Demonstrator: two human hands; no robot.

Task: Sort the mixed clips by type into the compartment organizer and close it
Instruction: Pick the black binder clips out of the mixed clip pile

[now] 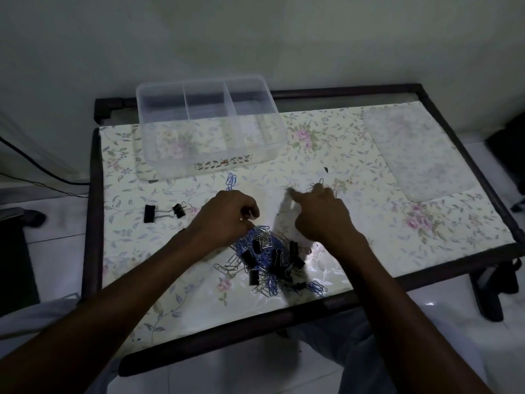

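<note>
Left hand (227, 216) at clip pile (270, 260); organizer (210, 163) label floral, wordless.

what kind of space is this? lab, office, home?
Likely a home room: a small dark-framed table with a floral cover, plain white wall, glossy tiled floor. No lab fixtures visible.

Organizer (210, 132) sits at the back left of the counter (426, 251), its lid (417, 155) lying flat at the back right. Mixed pile of clips (270, 263) lies near the front edge, middle; two binder clips (163, 213) apart to its left. A few paper clips (231, 180) lie just before the organizer, more (319, 184) to their right.
</note>
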